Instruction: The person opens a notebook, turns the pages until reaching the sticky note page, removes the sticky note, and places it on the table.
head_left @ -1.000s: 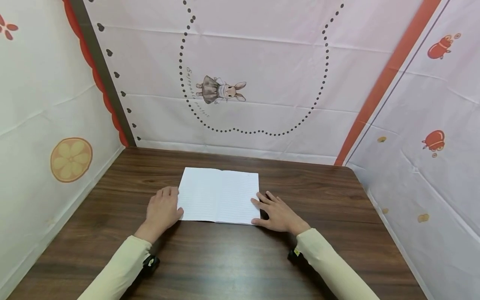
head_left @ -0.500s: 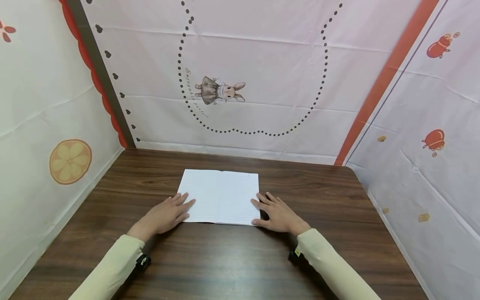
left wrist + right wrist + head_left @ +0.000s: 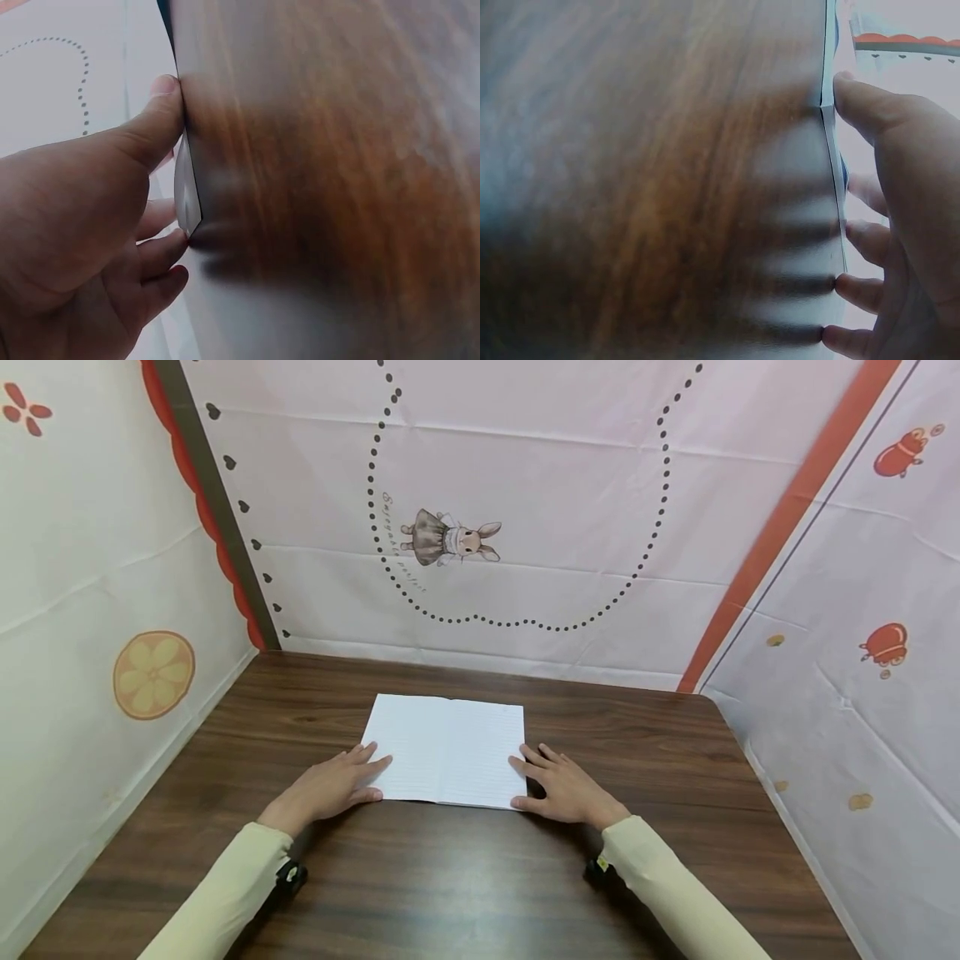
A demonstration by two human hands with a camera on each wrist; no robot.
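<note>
An open notebook (image 3: 442, 752) with white lined pages lies flat on the table. My left hand (image 3: 326, 787) rests at its left edge, fingers spread, with some fingertips and the thumb on the left page. At the opposite edge my right hand (image 3: 566, 787) rests with spread fingers, thumb and fingertips touching the right page's border. In the left wrist view the thumb (image 3: 163, 97) presses on the page edge, and the page corner (image 3: 187, 199) curves up slightly beside the fingers. The right wrist view has the thumb (image 3: 862, 101) on the notebook's edge and the other fingertips along its side.
The dark wood-grain table (image 3: 465, 877) surrounds the notebook. Printed white cloth walls (image 3: 555, 527) stand at the back, left and right. Each forearm wears a small black device, the left one (image 3: 291, 875) and the right one (image 3: 600, 870), below the cuffs.
My left hand has gone from gripping around the notebook's left edge to lying with spread fingers on the left page. The right hand stays in place on the right edge. The view shifts slightly.
</note>
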